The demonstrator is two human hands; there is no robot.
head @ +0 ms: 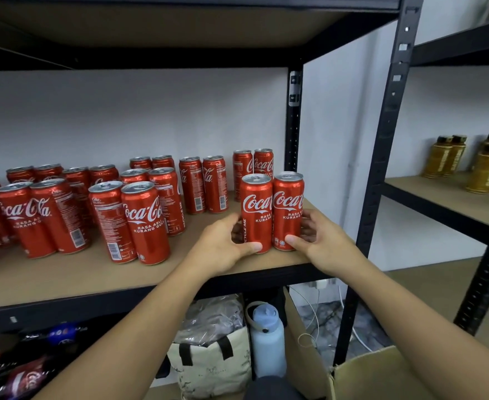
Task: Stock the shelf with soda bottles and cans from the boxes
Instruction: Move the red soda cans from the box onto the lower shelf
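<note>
Head view shows, nearest to the camera, an open brown cardboard box (376, 373) low at the right, and beside it a pale blue plastic water bottle (267, 339) and a cream fabric bag (208, 359) on the level below.

Above them is the light brown board shelf (93, 272) in its black metal frame. At the front right corner of the shelf stand two tall red aluminium soda cans, touching each other: the left can (256, 212) and the right can (288, 209). Both are upright and very near the front edge.

The risk, I think, is here: the cans are slim and tall, so an uneven push or a quick release can tip one forward off the edge, or sideways into its neighbour.

The left hand (226, 246) is half closed around the left can, thumb on the front low down. The right hand (321, 241) wraps the right can in the same way.

Farther back, more red cans (139, 215) stand in pairs toward the rear edge and the left side. On the neighbouring rack at the far right are golden bottles (482, 166).
</note>
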